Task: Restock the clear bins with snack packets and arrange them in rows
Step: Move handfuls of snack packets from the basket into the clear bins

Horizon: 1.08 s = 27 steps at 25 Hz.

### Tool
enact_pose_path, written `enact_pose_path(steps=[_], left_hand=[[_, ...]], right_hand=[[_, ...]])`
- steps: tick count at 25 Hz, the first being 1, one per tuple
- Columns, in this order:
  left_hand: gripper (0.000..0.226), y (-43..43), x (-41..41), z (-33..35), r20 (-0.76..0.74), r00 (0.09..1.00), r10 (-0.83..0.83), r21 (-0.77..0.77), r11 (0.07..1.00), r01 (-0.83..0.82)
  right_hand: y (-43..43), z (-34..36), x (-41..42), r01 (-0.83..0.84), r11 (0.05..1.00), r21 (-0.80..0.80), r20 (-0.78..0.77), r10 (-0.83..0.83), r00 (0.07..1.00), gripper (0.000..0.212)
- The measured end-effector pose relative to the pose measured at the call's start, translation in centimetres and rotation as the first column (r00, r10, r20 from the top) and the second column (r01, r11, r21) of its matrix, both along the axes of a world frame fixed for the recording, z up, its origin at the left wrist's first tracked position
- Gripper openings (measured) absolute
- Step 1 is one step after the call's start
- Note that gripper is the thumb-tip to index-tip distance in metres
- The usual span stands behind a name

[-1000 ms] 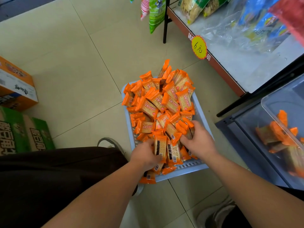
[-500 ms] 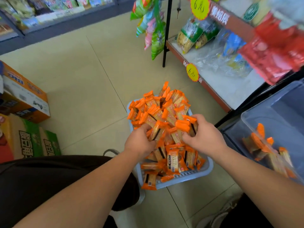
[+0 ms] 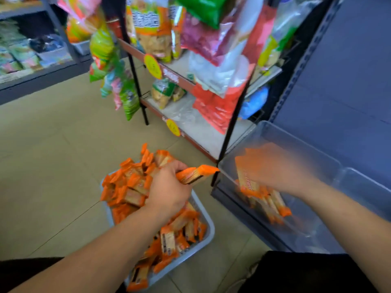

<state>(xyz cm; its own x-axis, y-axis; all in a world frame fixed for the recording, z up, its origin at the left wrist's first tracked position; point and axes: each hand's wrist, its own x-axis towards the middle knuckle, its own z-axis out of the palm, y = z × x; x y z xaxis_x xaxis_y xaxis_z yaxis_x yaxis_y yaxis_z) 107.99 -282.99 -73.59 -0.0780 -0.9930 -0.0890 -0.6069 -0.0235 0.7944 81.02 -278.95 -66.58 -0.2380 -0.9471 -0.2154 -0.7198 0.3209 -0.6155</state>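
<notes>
The clear bin (image 3: 317, 153) sits at the right of the frame, low on the dark shelving, and it lies directly to the right of the grey basket (image 3: 206, 233) in the lower middle, where the loose heap of orange packets (image 3: 131, 187) is piled. The right hand (image 3: 281, 166) is the nearer one. It hangs over the bin's open top and grips a handful of packets (image 3: 246, 178) that stand roughly upright with their long axis pointing down into the bin, though motion blur hides how the fingers lie. Under it a few packets in the bin (image 3: 275, 205) rest on the bottom near the front wall, slanting from upper left to lower right rather than in a row. The left hand (image 3: 169, 189) is above the basket with its fingers curled round a bundle of packets (image 3: 197, 174). The bundle's long axis runs almost level and its free end points right, towards the bin's near corner. Between that end and the bin stands the black upright (image 3: 232, 127) of the wire rack – the one obstacle on a straight path, so the left hand would probably need to pass in front of it. A yellow price tag (image 3: 173, 127) and red bags (image 3: 215, 111) sit on the rack behind, and a second clear bin (image 3: 364, 187) adjoins the first at the far right.
</notes>
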Motion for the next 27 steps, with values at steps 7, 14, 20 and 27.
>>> enact_pose_path(steps=[7,14,20,27], left_hand=[[0.027,-1.7,-15.5,-0.5,-0.117,0.981,-0.155,0.007,0.988,0.157],[0.033,-3.6,-21.2,-4.0,0.243,0.896,-0.372,0.158,0.926,0.342],[0.028,-1.4,-13.6,-2.7,0.039,0.946,-0.321,-0.04,0.946,0.323],[0.024,4.5,2.4,-5.2,0.088,0.991,-0.1,0.138,0.987,0.087]], right_hand=[[0.6,-2.5,-9.9,0.127,0.986,0.108,-0.062,-0.121,0.991,0.039],[-0.4,-8.1,-13.1,0.166,0.944,0.285,-0.097,-0.144,0.985,0.049],[-1.1,-7.8,-10.8,0.075,0.912,0.404,-0.216,0.015,0.976,0.049],[-1.9,-2.2,1.8,-0.171,0.925,0.338,-0.325,0.286,0.902,0.038]])
